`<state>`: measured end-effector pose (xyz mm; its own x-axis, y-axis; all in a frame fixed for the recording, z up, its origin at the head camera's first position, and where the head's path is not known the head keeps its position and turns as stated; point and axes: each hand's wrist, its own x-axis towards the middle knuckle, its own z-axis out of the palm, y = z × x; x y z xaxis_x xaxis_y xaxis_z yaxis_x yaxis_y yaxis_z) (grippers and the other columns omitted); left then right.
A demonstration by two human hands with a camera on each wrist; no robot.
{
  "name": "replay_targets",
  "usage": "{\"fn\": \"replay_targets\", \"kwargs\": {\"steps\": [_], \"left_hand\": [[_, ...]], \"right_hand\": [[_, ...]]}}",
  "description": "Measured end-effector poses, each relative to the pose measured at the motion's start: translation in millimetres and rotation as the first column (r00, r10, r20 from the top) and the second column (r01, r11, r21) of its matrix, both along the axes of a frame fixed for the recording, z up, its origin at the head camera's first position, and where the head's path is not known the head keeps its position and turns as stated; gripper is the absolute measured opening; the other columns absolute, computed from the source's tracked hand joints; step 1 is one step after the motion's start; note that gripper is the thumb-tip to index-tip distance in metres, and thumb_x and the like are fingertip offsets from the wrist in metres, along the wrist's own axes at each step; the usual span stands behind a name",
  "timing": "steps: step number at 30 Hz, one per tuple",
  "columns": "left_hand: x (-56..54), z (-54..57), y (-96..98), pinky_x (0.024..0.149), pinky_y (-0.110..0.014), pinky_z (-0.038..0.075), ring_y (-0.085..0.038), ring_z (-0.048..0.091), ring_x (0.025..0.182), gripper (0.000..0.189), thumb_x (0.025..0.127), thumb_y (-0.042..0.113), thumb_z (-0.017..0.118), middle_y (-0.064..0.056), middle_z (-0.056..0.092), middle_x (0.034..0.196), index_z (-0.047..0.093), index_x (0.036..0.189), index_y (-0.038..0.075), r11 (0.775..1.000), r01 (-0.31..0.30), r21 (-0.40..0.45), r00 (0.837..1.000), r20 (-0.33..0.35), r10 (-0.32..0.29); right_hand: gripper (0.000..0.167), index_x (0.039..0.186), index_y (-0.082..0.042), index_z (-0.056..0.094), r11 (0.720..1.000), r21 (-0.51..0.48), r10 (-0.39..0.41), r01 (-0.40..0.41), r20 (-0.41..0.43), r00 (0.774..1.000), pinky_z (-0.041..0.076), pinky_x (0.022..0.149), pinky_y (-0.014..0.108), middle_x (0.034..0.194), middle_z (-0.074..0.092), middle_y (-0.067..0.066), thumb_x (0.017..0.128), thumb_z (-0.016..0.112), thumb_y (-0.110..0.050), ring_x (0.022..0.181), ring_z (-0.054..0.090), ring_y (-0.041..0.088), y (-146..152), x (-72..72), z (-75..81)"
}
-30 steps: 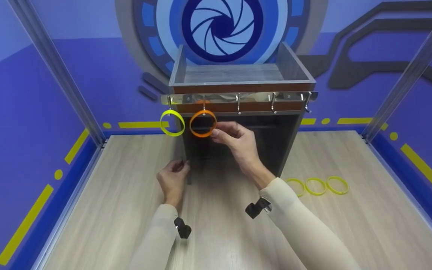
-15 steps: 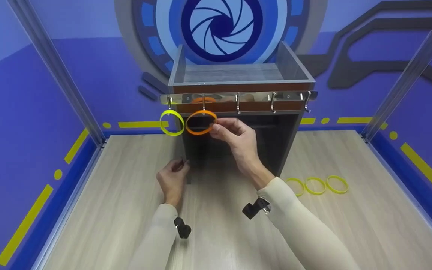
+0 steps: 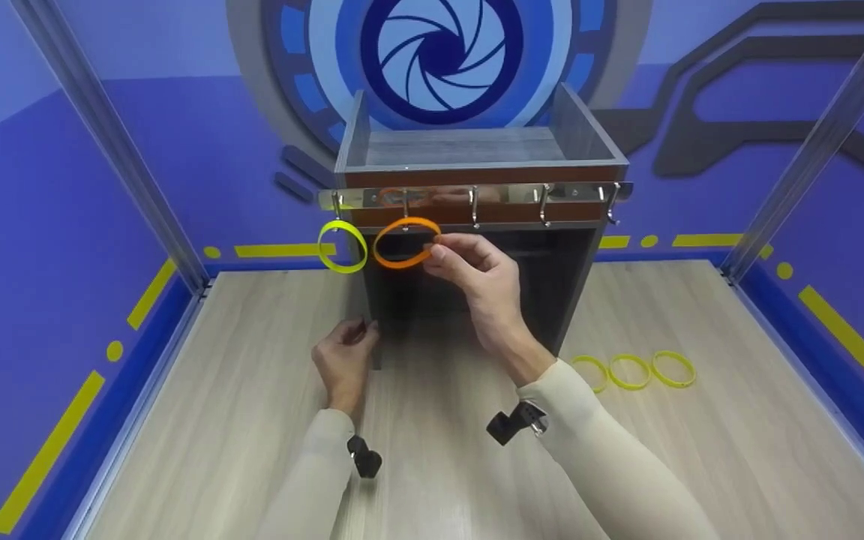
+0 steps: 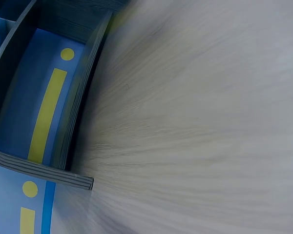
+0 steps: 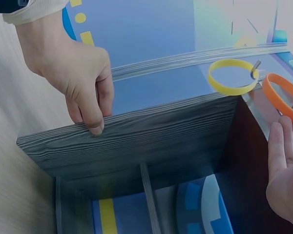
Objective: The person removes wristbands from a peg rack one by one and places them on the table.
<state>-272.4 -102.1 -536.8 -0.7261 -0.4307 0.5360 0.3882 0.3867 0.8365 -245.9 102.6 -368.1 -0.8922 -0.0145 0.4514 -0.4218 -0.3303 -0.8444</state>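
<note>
My right hand pinches an orange wristband between thumb and fingers at its right side. The band's top overlaps the second hook from the left on the metal hook rail. A yellow wristband hangs on the leftmost hook. Lower down, my left hand grips the front edge of the grey wooden cabinet's left side panel; the right wrist view shows thumb and fingers on either side of this panel. In the left wrist view, nearly all of the left hand is out of frame.
Several more hooks continue along the rail to the right, the rightmost hook near its end. Yellow wristbands lie in a row on the wooden table, right of the cabinet. An open tray-like top crowns the cabinet. Blue printed walls surround the table.
The orange wristband has turned and looks wider, its right side pulled slightly right and up by my right hand. The left hand stays on the cabinet panel.
</note>
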Motion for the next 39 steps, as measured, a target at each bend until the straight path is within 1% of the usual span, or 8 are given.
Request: {"fn": "replay_targets", "kwargs": {"steps": [4, 11, 18, 23, 27, 34, 39], "left_hand": [[1.1, 0.1, -0.2, 0.069, -0.014, 0.054, -0.025, 0.077, 0.077, 0.013, 0.081, 0.000, 0.088, -0.010, 0.079, 0.085, 0.081, 0.091, -0.001, 1.000, -0.002, -0.005, 1.000, 0.020, 0.002], [3.0, 2.3, -0.7, 0.070, -0.016, 0.056, -0.024, 0.077, 0.081, 0.012, 0.083, 0.002, 0.088, -0.009, 0.079, 0.088, 0.081, 0.094, 0.000, 1.000, 0.014, 0.024, 0.996, 0.082, -0.016], [2.7, 2.4, -0.9, 0.070, -0.015, 0.056, -0.025, 0.077, 0.083, 0.013, 0.084, 0.001, 0.087, -0.010, 0.079, 0.090, 0.081, 0.095, 0.000, 0.998, 0.023, 0.051, 0.995, 0.096, -0.027], [2.5, 1.9, -1.0, 0.071, -0.016, 0.056, -0.026, 0.078, 0.083, 0.013, 0.083, 0.000, 0.087, -0.011, 0.079, 0.090, 0.080, 0.094, 0.000, 0.997, 0.027, 0.074, 0.996, 0.088, -0.034], [2.1, 1.4, -0.9, 0.071, -0.016, 0.057, -0.027, 0.078, 0.083, 0.012, 0.083, -0.001, 0.086, -0.011, 0.079, 0.090, 0.080, 0.094, -0.001, 0.997, 0.029, 0.067, 0.997, 0.074, -0.034], [1.9, 1.8, 0.5, 0.070, -0.016, 0.057, -0.026, 0.078, 0.082, 0.012, 0.083, 0.000, 0.087, -0.011, 0.079, 0.089, 0.080, 0.093, -0.001, 0.997, 0.040, 0.070, 0.996, 0.071, -0.045], [3.1, 2.3, 1.6, 0.070, -0.017, 0.056, -0.026, 0.077, 0.082, 0.013, 0.084, 0.003, 0.088, -0.009, 0.079, 0.090, 0.081, 0.094, 0.001, 0.996, 0.040, 0.085, 0.995, 0.093, -0.048]], "right_hand": [[0.023, 0.118, 0.002, 0.073, 1.000, 0.002, -0.013, 0.013, 0.001, 1.000, 0.058, 0.098, 0.045, 0.115, 0.072, 0.022, 0.097, 0.079, -0.008, 0.101, 0.075, 0.034, 4.3, 5.5, 0.9], [0.020, 0.114, 0.001, 0.074, 0.999, -0.022, -0.037, 0.036, -0.019, 0.999, 0.058, 0.096, 0.047, 0.111, 0.074, 0.022, 0.096, 0.078, -0.005, 0.098, 0.075, 0.034, 14.6, 12.0, 2.2], [0.020, 0.116, 0.003, 0.072, 0.999, -0.012, -0.048, 0.047, -0.023, 0.999, 0.057, 0.099, 0.047, 0.114, 0.072, 0.024, 0.098, 0.077, -0.005, 0.102, 0.073, 0.036, 30.4, 20.7, -1.2], [0.019, 0.116, 0.003, 0.072, 0.998, -0.026, -0.063, 0.062, -0.011, 0.998, 0.057, 0.098, 0.046, 0.113, 0.072, 0.023, 0.098, 0.075, -0.003, 0.100, 0.074, 0.034, 42.4, 24.5, -8.1], [0.019, 0.116, 0.005, 0.071, 0.996, -0.051, -0.073, 0.074, 0.009, 0.997, 0.058, 0.096, 0.045, 0.112, 0.072, 0.022, 0.098, 0.074, -0.001, 0.099, 0.074, 0.032, 52.6, 27.2, -14.6], [0.019, 0.117, 0.004, 0.070, 0.994, -0.031, -0.105, 0.107, 0.067, 0.992, 0.058, 0.096, 0.043, 0.113, 0.073, 0.021, 0.099, 0.073, 0.001, 0.101, 0.073, 0.032, 75.8, 32.4, -29.3], [0.018, 0.115, 0.008, 0.069, 0.991, -0.020, -0.130, 0.133, 0.112, 0.985, 0.059, 0.095, 0.043, 0.111, 0.074, 0.021, 0.099, 0.072, 0.003, 0.100, 0.074, 0.030, 94.1, 34.5, -43.3]]}}
